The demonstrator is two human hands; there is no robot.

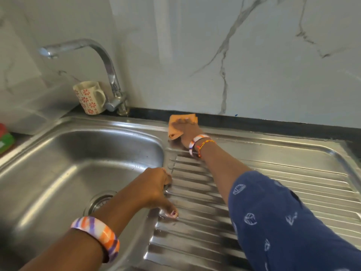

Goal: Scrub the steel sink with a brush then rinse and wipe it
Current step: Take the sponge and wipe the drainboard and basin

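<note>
The steel sink (82,153) fills most of the view, with a deep bowl on the left and a ribbed draining board (273,184) on the right. No brush is seen and no water comes from the tap (109,71), so the scrubbing and rinsing seem to be done — the wiping looks like the step in hand. An orange cloth (176,126) is pressed flat on the back rim of the sink, just behind the ribs, under the right hand (187,130); its fingers are laid out fairly straight on top of the cloth, though they are blurred and it is hard to be sure. The left hand (156,188) is rested on the near ribs beside the bowl, with the fingers bent down, the thumb spread out, and nothing held. Wet streaks can be seen on the ribs, so most of the board and the bowl are probably left to be wiped. A flowered mug (89,98) stands behind the bowl, touching or just beside the tap base — it may be in the way when the back rim is wiped there. Something red and green (5,137) is cut off at the left edge.
</note>
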